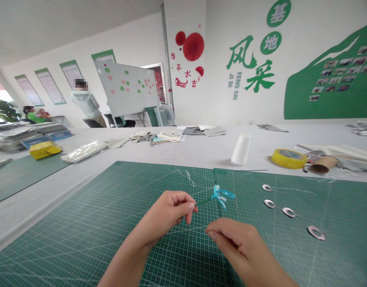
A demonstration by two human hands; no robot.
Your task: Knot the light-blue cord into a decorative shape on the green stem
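A small blue flower (pixel 221 196) with shiny petals sits on a thin green stem (pixel 205 201). My left hand (pixel 178 207) pinches the stem's end between thumb and fingers, above the green cutting mat (pixel 159 179). To the right and nearer to me, my right hand (pixel 231 237) has its thumb and forefinger pressed together below the flower; whatever is between the fingertips is too small to make out. A fine pale thread (pixel 189 178) lies on the mat beyond my hands.
Pinkish rings (pixel 289 212) with threads lie on the mat at right. Behind stand a white thread cone (pixel 241 149) and yellow tape (pixel 289 158) beside a cardboard tube (pixel 324 164). Fabric pieces (pixel 171 134) and a yellow box (pixel 45 150) lie farther off. A person (pixel 87 105) stands far back.
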